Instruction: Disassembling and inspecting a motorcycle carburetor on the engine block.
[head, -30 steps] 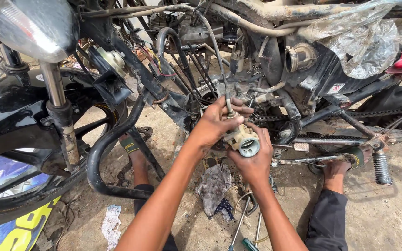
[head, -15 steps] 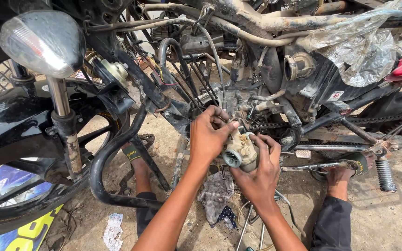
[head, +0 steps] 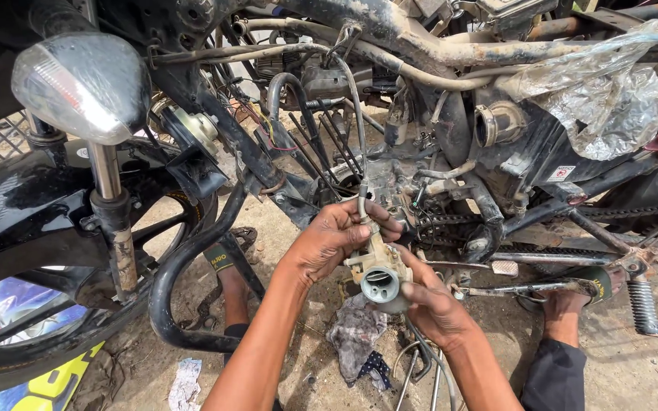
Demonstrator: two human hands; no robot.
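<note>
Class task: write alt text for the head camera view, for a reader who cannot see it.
Two bare hands hold a small metal carburettor in front of a stripped motorcycle frame: the left hand grips its top, where a cable enters, and the right hand supports it from below. A grey rag lies on the dirt ground underneath.

— how many hands on the carburetor point(head: 378, 275)?
— two hands, one carburetor.
— turn signal lamps?
— one turn signal lamp point(head: 85, 85).
— feet in sandals?
— two.
— rags on the ground?
— one rag point(head: 356, 335).
</note>
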